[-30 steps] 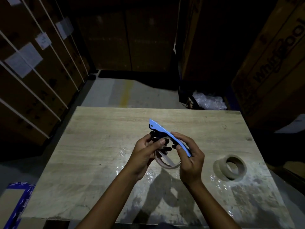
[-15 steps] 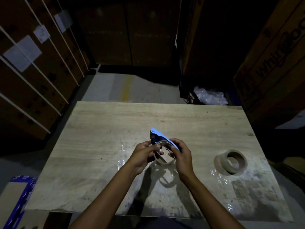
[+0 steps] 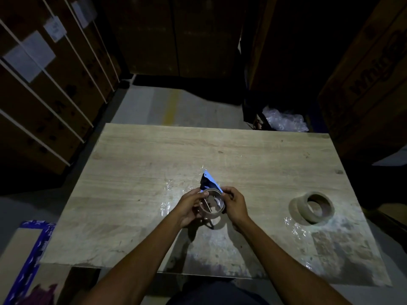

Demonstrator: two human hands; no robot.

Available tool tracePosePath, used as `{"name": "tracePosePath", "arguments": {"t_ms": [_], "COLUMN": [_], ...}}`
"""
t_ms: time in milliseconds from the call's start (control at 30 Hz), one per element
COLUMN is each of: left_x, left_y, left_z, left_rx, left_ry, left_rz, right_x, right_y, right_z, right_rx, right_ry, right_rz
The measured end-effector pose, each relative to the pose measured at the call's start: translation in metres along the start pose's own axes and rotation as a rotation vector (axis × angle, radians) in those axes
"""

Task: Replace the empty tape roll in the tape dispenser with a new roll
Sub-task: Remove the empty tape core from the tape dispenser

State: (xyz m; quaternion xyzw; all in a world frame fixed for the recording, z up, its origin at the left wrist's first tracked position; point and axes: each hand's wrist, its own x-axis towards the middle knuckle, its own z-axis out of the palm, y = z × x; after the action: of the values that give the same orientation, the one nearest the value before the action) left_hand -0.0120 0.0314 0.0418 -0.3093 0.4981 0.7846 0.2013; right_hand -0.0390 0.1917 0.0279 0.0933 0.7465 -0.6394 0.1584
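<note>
Standing among tall cardboard boxes (image 3: 44, 95), the wooden bench (image 3: 154, 161) carries a full roll of tape (image 3: 297, 209) lying flat near its right side, well apart from both hands. Over the middle of the bench the left hand (image 3: 189, 209) has its grip clamped on the left edge of the thin empty roll (image 3: 211, 215). The right hand (image 3: 236, 205) has its grip clamped on the blue tape dispenser (image 3: 211, 181), whose tip points away from the person, just above that bare ring.

Two hands (image 3: 189, 208) (image 3: 236, 205), one blue dispenser (image 3: 211, 181), one table (image 3: 154, 161), apparently two tape rolls (image 3: 212, 214) (image 3: 301, 210).
</note>
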Motion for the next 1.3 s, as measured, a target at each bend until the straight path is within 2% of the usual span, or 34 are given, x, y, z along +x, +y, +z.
{"name": "tracePosePath", "arguments": {"t_ms": [133, 200, 267, 367, 434, 534, 634, 700, 767, 901, 1067, 1201, 1301], "left_x": [0.003, 0.006, 0.010, 0.012, 0.014, 0.015, 0.012, 0.010, 0.011, 0.015, 0.017, 0.015, 0.018], "left_y": [0.000, -0.002, -0.006, -0.008, -0.008, -0.006, -0.002, -0.002, -0.004, -0.003, 0.011, 0.018, 0.018], "left_z": [-0.004, -0.003, -0.003, -0.003, -0.006, -0.008, -0.010, -0.015, -0.018, -0.022, -0.031, -0.022, -0.019], "left_rx": [-0.030, -0.037, -0.040, -0.010, -0.004, -0.052, -0.174, -0.270, -0.310, -0.283, -0.238, -0.288, -0.331], "left_ry": [-0.014, 0.006, 0.042, 0.079, 0.079, 0.064, 0.041, 0.039, 0.041, 0.030, 0.005, 0.007, 0.051], "left_rz": [-0.027, -0.015, -0.010, -0.005, -0.008, -0.022, -0.070, -0.158, -0.171, -0.151, -0.205, -0.119, 0.013], "right_x": [-0.004, -0.006, -0.010, -0.014, -0.015, -0.013, -0.010, -0.007, -0.005, -0.001, -0.006, -0.009, -0.012], "right_y": [0.002, 0.000, -0.005, -0.015, -0.018, -0.017, -0.019, -0.020, -0.023, -0.032, -0.047, -0.049, -0.051], "right_z": [0.003, 0.004, 0.005, 0.008, 0.009, 0.012, 0.012, 0.010, 0.009, 0.006, 0.003, 0.008, 0.010], "right_rx": [-0.020, -0.210, -0.475, -0.743, -0.892, -1.014, -1.012, -0.994, -0.933, -0.789, -0.726, -0.748, -0.630], "right_ry": [0.013, 0.022, 0.000, -0.196, -0.336, -0.426, -0.454, -0.452, -0.461, -0.490, -0.522, -0.476, -0.407], "right_rz": [0.004, -0.087, -0.280, -0.437, -0.421, -0.371, -0.278, -0.268, -0.274, -0.349, -0.392, -0.328, -0.188]}}
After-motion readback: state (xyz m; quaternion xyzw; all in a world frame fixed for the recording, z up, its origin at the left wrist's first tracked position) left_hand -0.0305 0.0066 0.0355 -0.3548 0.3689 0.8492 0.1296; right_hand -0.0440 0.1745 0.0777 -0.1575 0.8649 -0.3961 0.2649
